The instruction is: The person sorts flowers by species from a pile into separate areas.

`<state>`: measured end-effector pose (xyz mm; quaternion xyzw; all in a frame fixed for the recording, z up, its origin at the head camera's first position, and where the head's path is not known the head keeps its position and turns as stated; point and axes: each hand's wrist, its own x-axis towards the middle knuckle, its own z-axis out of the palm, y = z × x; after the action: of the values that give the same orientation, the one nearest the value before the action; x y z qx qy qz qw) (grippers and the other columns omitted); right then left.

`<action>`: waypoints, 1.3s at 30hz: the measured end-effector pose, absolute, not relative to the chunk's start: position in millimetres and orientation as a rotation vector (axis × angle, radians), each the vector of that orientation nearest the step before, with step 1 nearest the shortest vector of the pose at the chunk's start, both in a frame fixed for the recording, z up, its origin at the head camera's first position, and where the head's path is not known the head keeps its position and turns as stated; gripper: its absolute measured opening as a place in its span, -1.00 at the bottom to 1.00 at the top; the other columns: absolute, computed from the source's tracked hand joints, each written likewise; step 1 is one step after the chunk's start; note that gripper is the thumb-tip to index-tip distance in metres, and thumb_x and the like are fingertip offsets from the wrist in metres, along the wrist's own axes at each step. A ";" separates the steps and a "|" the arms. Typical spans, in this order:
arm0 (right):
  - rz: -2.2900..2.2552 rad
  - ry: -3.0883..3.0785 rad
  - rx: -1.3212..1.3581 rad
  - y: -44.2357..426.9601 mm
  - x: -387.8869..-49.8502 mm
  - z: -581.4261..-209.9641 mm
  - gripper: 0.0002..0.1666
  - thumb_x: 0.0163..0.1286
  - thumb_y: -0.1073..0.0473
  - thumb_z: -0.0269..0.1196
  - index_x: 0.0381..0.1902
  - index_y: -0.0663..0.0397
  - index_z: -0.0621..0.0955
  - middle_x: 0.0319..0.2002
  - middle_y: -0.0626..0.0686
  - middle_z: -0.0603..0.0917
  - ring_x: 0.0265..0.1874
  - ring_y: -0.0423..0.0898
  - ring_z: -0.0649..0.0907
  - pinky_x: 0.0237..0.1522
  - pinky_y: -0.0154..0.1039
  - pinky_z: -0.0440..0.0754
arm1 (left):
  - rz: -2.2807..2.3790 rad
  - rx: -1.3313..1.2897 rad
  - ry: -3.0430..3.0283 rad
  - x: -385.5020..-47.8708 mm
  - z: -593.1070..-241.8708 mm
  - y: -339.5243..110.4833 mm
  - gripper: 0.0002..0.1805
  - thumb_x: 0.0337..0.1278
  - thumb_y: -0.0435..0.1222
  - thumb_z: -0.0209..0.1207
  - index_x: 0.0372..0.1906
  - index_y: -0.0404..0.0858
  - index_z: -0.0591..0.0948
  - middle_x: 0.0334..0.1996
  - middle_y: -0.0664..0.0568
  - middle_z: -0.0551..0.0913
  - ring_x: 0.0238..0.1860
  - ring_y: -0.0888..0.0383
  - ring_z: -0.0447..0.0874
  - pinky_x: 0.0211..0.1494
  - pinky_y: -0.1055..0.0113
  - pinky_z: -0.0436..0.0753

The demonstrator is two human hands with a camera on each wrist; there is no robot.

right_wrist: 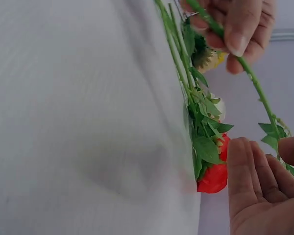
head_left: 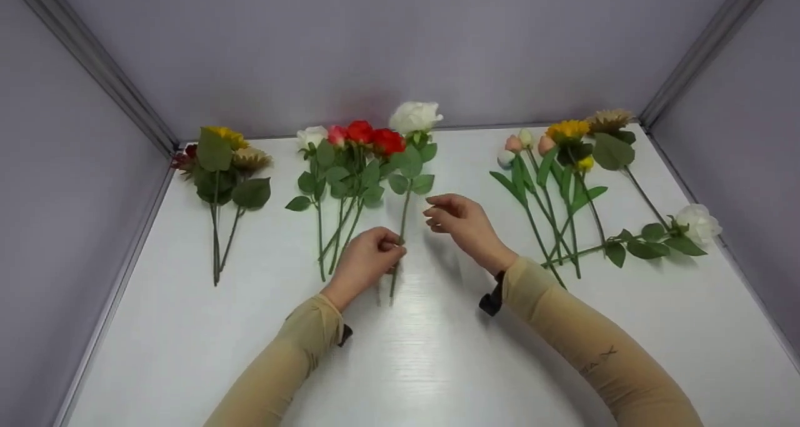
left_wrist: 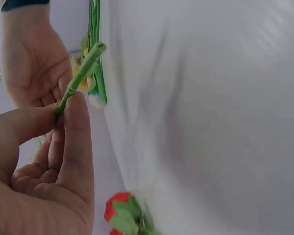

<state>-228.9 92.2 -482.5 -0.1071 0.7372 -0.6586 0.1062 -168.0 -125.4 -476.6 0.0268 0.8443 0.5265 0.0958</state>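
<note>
My left hand pinches the stem of a white rose between thumb and fingertips, as the left wrist view shows with the cut end of the stem sticking out. The rose is held above the table, its bloom toward the back wall. Just right of the stem, my right hand hovers with relaxed, slightly bent fingers and nothing visibly held. Left of the held rose lies a group of red roses, with a pink rose and another white rose among them.
At the left lies a bunch with a yellow sunflower and dark leaves. On the right are tulips, a yellow sunflower, a beige flower and a white rose lying crosswise. Grey walls enclose the white table.
</note>
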 end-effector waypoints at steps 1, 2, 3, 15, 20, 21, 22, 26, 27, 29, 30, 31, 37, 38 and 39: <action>-1.856 2.271 -0.372 90.3 -227.2 -482.4 -0.62 0.53 0.17 0.23 0.22 0.18 0.61 0.11 0.27 0.66 0.04 0.05 0.68 0.12 -0.10 0.66 | 1.519 0.061 2.546 -170.7 -473.1 -135.7 -0.77 0.36 -0.30 0.27 0.01 -0.32 0.69 -0.25 -0.02 0.71 -0.31 0.13 0.72 -0.25 0.27 0.74; -1.758 2.375 -0.432 88.3 -225.3 -482.5 -0.59 0.54 0.14 0.23 0.26 0.15 0.59 0.13 0.21 0.67 0.08 0.02 0.66 0.16 -0.11 0.63 | 1.470 0.041 2.592 -173.3 -469.2 -146.4 -0.76 0.37 -0.29 0.27 0.03 -0.32 0.69 -0.24 -0.02 0.71 -0.31 0.12 0.71 -0.24 0.26 0.73; -1.642 2.484 -0.497 86.0 -223.3 -482.3 -0.56 0.55 0.11 0.22 0.30 0.11 0.58 0.17 0.16 0.66 0.13 0.00 0.64 0.21 -0.11 0.59 | 1.416 0.021 2.639 -176.3 -465.9 -157.5 -0.74 0.38 -0.28 0.26 0.04 -0.33 0.69 -0.23 -0.03 0.71 -0.30 0.12 0.70 -0.23 0.25 0.72; -0.758 2.912 -1.076 46.8 -208.9 -484.8 -0.18 0.57 -0.18 0.16 0.60 0.06 0.23 0.57 0.16 0.21 0.59 0.09 0.07 0.56 -0.01 0.06 | 1.158 -0.203 2.763 -199.5 -471.6 -234.6 -0.67 0.47 -0.26 0.16 0.15 -0.38 0.62 -0.04 -0.18 0.67 -0.16 -0.03 0.69 -0.09 0.09 0.65; -0.664 2.906 -1.097 39.6 -203.5 -488.2 -0.19 0.58 -0.18 0.14 0.60 0.07 0.23 0.57 0.16 0.21 0.60 0.10 0.04 0.58 -0.08 -0.04 | 1.097 -0.218 2.771 -202.4 -481.9 -234.7 -0.71 0.44 -0.28 0.19 0.09 -0.40 0.64 -0.04 -0.22 0.67 -0.17 -0.04 0.63 -0.11 0.09 0.61; -0.644 2.907 -1.101 39.0 -202.9 -489.0 -0.19 0.58 -0.18 0.13 0.60 0.08 0.23 0.57 0.17 0.20 0.60 0.11 0.04 0.58 -0.09 -0.06 | 1.087 -0.220 2.775 -202.6 -483.3 -234.8 -0.71 0.43 -0.29 0.19 0.09 -0.40 0.64 -0.03 -0.22 0.67 -0.17 -0.04 0.63 -0.11 0.09 0.61; -0.625 2.907 -1.104 38.5 -202.5 -489.7 -0.19 0.59 -0.18 0.13 0.60 0.07 0.23 0.57 0.17 0.20 0.60 0.11 0.04 0.58 -0.10 -0.08 | 1.082 -0.226 2.778 -202.6 -484.3 -234.9 -0.70 0.43 -0.29 0.20 0.09 -0.40 0.63 -0.03 -0.22 0.67 -0.17 -0.04 0.62 -0.10 0.09 0.61; -0.578 2.902 -1.107 38.3 -202.4 -492.4 -0.18 0.59 -0.20 0.11 0.61 0.06 0.22 0.57 0.18 0.20 0.60 0.12 0.03 0.58 -0.11 -0.11 | 1.092 -0.236 2.771 -201.5 -486.4 -236.0 -0.67 0.41 -0.27 0.21 0.13 -0.40 0.61 -0.04 -0.22 0.65 -0.19 -0.02 0.61 -0.12 0.12 0.60; -0.573 2.900 -1.104 38.7 -202.7 -492.9 -0.18 0.59 -0.20 0.11 0.61 0.06 0.22 0.57 0.18 0.20 0.60 0.12 0.03 0.58 -0.12 -0.12 | 1.097 -0.235 2.768 -201.2 -486.5 -236.4 -0.66 0.41 -0.27 0.22 0.13 -0.40 0.61 -0.05 -0.21 0.65 -0.21 -0.01 0.61 -0.13 0.12 0.60; -0.572 2.894 -1.096 40.1 -203.4 -494.4 -0.18 0.59 -0.20 0.11 0.61 0.07 0.22 0.57 0.19 0.21 0.60 0.12 0.04 0.58 -0.11 -0.11 | 1.108 -0.231 2.761 -200.2 -486.3 -237.5 -0.63 0.41 -0.25 0.23 0.14 -0.40 0.60 -0.09 -0.20 0.65 -0.24 0.01 0.60 -0.16 0.14 0.59; -0.571 2.890 -1.089 41.2 -203.8 -495.1 -0.18 0.59 -0.21 0.10 0.61 0.07 0.22 0.57 0.19 0.21 0.60 0.13 0.04 0.58 -0.11 -0.11 | 1.116 -0.230 2.756 -199.6 -486.0 -238.3 -0.62 0.41 -0.23 0.24 0.15 -0.40 0.60 -0.11 -0.19 0.66 -0.25 0.01 0.61 -0.17 0.14 0.59; -0.572 2.888 -1.082 42.4 -204.4 -495.9 -0.18 0.59 -0.21 0.10 0.61 0.07 0.22 0.57 0.19 0.21 0.60 0.13 0.04 0.58 -0.10 -0.11 | 1.125 -0.230 2.752 -199.1 -485.9 -239.1 -0.61 0.41 -0.22 0.24 0.16 -0.40 0.59 -0.12 -0.19 0.66 -0.26 0.01 0.63 -0.18 0.14 0.60; -0.608 2.883 -1.003 55.9 -211.2 -496.7 -0.19 0.59 -0.21 0.11 0.58 0.09 0.27 0.55 0.19 0.24 0.59 0.15 0.07 0.58 -0.05 -0.06 | 1.144 -0.183 2.811 -198.5 -481.2 -239.8 -0.47 0.43 -0.14 0.24 0.31 -0.40 0.51 0.06 -0.25 0.58 -0.04 -0.12 0.62 -0.02 0.02 0.61; -0.619 2.890 -0.986 59.3 -213.0 -496.5 -0.20 0.58 -0.21 0.12 0.57 0.10 0.29 0.55 0.20 0.26 0.58 0.17 0.09 0.58 -0.04 -0.04 | 1.134 -0.164 2.838 -198.4 -479.9 -238.0 -0.44 0.43 -0.13 0.24 0.34 -0.39 0.49 0.13 -0.27 0.54 0.03 -0.14 0.60 0.04 -0.01 0.60; -0.625 2.899 -0.969 63.1 -215.0 -496.3 -0.21 0.58 -0.20 0.13 0.57 0.11 0.30 0.54 0.21 0.27 0.57 0.18 0.12 0.58 -0.02 -0.02 | 1.121 -0.143 2.868 -198.5 -478.7 -235.5 -0.41 0.42 -0.12 0.24 0.37 -0.38 0.47 0.20 -0.28 0.50 0.12 -0.18 0.56 0.12 -0.04 0.58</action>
<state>-215.0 63.1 -496.3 -0.3107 0.9291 -0.2002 0.0108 -198.5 -235.5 -478.7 -0.0465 0.9299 0.3636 0.0294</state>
